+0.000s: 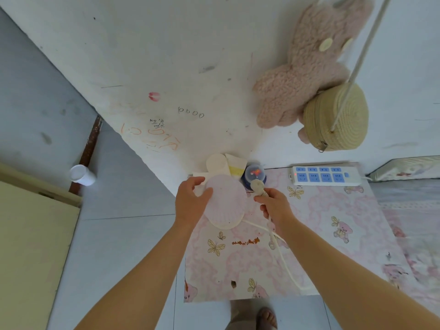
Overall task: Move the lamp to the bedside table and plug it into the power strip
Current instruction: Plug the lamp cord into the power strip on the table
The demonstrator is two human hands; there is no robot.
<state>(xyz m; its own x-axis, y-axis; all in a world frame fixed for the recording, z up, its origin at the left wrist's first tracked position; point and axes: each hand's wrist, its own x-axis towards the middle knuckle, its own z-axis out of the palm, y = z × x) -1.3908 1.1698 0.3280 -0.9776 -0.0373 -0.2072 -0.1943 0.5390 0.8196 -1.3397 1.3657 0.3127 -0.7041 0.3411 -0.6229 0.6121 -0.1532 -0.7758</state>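
- Lamp (226, 201): pink ribbed shade seen from above, pale base showing under its near edge; it appears to stand on the worktop (321, 246), well left of the strip (326, 176), at the worktop's far left corner
- Left hand (192, 198): curled round the left rim of the shade, fingers loosely closed on it, steadying it
- Right hand (273, 206): just right of the lamp, closed round the cord below the plug (257, 186); plug points up and away, free of any socket
- Cord (276, 246): white, runs from the lamp's base toward the near worktop edge in a slack loop
- Strip: white with blue sockets, lies flat at the far right of the worktop, apart from the plug; a small red light shows at its left end
- Other items: blue jar (253, 176) and pale containers (226, 165) just behind the lamp
- Step in hand, as judged: lamp placed, plugging not yet done
- Next move calls for: carrying the plug rightward from the lamp to the strip, turning the pins down, and matching them to a socket; cord slack looks enough
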